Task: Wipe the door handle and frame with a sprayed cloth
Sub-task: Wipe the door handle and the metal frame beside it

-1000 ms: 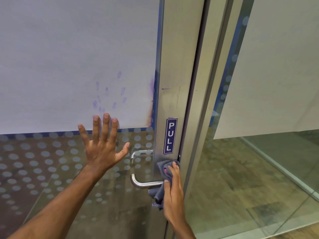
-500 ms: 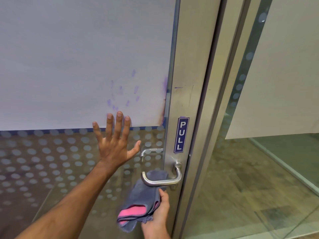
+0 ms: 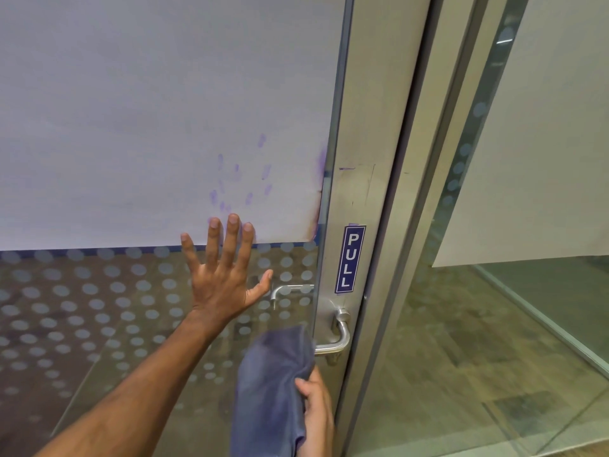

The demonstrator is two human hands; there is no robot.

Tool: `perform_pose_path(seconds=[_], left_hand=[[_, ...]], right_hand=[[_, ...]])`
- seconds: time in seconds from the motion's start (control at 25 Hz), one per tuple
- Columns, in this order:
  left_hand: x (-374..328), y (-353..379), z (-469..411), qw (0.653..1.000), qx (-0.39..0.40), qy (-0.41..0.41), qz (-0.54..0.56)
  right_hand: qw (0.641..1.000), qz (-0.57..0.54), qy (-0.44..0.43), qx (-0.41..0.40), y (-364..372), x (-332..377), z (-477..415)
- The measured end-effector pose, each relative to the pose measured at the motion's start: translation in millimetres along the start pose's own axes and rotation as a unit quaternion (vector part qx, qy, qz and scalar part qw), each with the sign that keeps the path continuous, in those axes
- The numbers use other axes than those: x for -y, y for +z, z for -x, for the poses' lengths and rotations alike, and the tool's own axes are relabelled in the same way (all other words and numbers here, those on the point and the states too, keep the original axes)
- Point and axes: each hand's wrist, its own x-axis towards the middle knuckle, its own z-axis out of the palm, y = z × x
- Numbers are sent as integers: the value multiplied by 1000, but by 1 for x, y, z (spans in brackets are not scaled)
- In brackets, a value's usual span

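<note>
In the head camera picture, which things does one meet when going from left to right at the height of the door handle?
Spread left hand on the dotted glass → blue-grey cloth gripped by the right hand → curved silver metal door handle → blue vertical PULL sticker → grey metal door frame → clear glass side panel.

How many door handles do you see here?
2: a silver metal lever handle on the near side, partly under the grey cloth, and another lever behind the glass, by the left hand's thumb.
</note>
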Motion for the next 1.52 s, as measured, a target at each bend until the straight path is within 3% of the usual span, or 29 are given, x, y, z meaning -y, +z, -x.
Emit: perform_pose_path(seconds=[0.08, 0.12, 0.2, 0.28, 0.44, 0.52, 0.72, 0.76, 0.8, 0.84, 0.88, 0.92, 0.96, 1.04, 1.08, 1.16, 1.28, 1.44, 1.52], left_hand=[[0, 1, 0, 1000, 0, -1, -2], [0, 1, 1, 1000, 1, -1, -4], [1, 1, 1, 1000, 5, -1, -2], [1, 1, 1, 1000, 7, -1, -4], [2, 2, 1, 1000, 5, 2, -7], [1, 2, 1, 1000, 1, 2, -10], [1, 1, 0, 1000, 5, -1, -6], [1, 1, 0, 1000, 6, -1, -5], [1, 1, 0, 1000, 6, -2, -4], [1, 1, 1, 1000, 7, -2, -5], [1, 1, 1, 1000, 8, -2, -6], [1, 1, 1, 1000, 9, -2, -7], [1, 2, 1, 1000, 10, -2, -7], [1, 2, 1, 1000, 10, -2, -8], [1, 2, 1, 1000, 11, -3, -8], [1, 3, 1, 1000, 12, -5, -5], [1, 3, 2, 1000, 9, -3, -3], [1, 2, 2, 1000, 5, -1, -5], [0, 2, 1, 1000, 2, 1, -9]], right_hand=[[988, 81, -124, -45, -5, 14, -8], [965, 125, -214, -82, -2, 29, -12], [881, 265, -380, -97, -5, 53, -30], [794, 389, -457, -98, -11, 65, -56], [706, 557, -433, -67, -29, 50, -79], [708, 580, -401, -48, -40, 40, -85], [655, 664, -361, 2, -63, 34, -77], [650, 688, -318, 43, -65, 37, -78], [671, 686, -259, 111, -64, 42, -77], [653, 703, -233, 159, -63, 48, -71], [612, 722, -285, 154, -62, 50, -78], [592, 718, -300, 210, -61, 56, -85], [565, 745, -289, 205, -64, 56, -82], [491, 753, -421, 125, -70, 55, -84], [479, 748, -441, 130, -73, 56, -83], [487, 728, -464, 132, -75, 48, -90], [506, 717, -478, 43, -55, 27, -90], [444, 792, -416, -54, -10, -17, -75], [441, 808, -380, -93, 15, -23, -72]])
